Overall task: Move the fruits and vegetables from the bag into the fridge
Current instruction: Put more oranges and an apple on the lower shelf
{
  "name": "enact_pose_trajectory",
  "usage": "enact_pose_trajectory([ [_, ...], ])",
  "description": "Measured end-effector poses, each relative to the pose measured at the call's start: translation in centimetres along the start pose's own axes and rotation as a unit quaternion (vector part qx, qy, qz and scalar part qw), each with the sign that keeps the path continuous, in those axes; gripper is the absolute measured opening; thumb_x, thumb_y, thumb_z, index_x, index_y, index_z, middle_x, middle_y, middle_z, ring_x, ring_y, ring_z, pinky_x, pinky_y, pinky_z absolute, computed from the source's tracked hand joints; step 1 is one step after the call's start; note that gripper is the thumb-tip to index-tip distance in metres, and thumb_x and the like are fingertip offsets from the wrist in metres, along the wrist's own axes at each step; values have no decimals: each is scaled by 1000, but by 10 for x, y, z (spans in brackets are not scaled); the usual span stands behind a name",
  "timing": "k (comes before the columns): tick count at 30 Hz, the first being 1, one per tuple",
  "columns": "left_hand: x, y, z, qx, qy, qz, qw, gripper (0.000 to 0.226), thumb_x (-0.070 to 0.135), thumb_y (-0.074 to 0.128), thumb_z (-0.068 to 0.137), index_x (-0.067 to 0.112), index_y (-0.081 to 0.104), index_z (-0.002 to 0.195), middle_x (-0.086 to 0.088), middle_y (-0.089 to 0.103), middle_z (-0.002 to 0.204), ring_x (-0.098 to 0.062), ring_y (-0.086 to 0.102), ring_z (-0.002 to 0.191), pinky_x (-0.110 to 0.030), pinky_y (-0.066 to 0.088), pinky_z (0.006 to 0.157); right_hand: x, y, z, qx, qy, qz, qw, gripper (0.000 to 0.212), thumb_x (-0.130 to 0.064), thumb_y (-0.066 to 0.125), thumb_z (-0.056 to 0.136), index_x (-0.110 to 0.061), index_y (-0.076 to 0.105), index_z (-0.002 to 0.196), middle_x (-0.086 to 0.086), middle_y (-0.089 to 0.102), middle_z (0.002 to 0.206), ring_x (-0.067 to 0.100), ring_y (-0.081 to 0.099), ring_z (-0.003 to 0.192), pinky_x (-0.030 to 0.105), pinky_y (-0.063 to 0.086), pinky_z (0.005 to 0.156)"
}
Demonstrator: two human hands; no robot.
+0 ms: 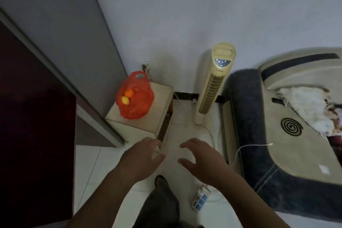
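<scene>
Hands reach forward empty: the left hand [143,155] and the right hand [202,159] both hover over the tiled floor [92,168] with fingers spread wide, each grip open and holding nothing. They are probably raised like this because the person is nearing the bag and readying to take hold of it; that is a judgement, since no contact is made yet. The red plastic bag [136,98] stands on a low pale table [157,120], pressed close to the grey side of the fridge [61,29], well ahead of both hands. It is thin and translucent, its handle loop sticking up. An orange fruit [129,92] and a yellow fruit [125,100] show at its near side; other contents are too dim to name. The fridge door looks closed.
</scene>
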State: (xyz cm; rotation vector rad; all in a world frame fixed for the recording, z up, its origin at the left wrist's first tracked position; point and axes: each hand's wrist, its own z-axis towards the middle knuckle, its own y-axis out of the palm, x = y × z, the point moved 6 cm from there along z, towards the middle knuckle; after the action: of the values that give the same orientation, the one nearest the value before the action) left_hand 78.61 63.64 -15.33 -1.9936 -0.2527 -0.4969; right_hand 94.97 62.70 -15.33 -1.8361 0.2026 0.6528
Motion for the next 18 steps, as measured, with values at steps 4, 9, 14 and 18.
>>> enact_pose_trajectory([
  [4,-28,-19,56,9,-29,-20,999,43,48,46,91,28,44,130,7,46,135,-10,46,118,-32,43,97,-4,-12,70,-16,-28,-15,999,45,-47,53,88,-34,44,130,-13,46,133,6,45,115,21,39,93],
  [9,-35,-59,152,-37,-11,3,999,44,44,46,93,24,43,132,1,45,137,-16,46,122,-35,41,99,2,-42,142,-11,3,-19,1000,43,-46,53,88,-36,43,129,-15,45,133,3,45,113,19,39,94],
  [14,-58,-118,223,-19,2,22,1000,45,44,49,91,24,45,131,-1,46,137,-19,48,120,-31,41,93,-4,-63,212,-6,-9,-5,1000,40,-45,53,89,-37,44,127,-18,46,131,-3,42,115,12,32,92],
  [18,-99,-146,237,12,-31,14,999,42,43,51,90,22,50,126,-1,51,131,-18,51,115,-30,42,88,-15,-59,258,-44,-32,-12,998,41,-44,54,89,-34,46,128,-14,46,131,-1,43,115,9,31,86],
])
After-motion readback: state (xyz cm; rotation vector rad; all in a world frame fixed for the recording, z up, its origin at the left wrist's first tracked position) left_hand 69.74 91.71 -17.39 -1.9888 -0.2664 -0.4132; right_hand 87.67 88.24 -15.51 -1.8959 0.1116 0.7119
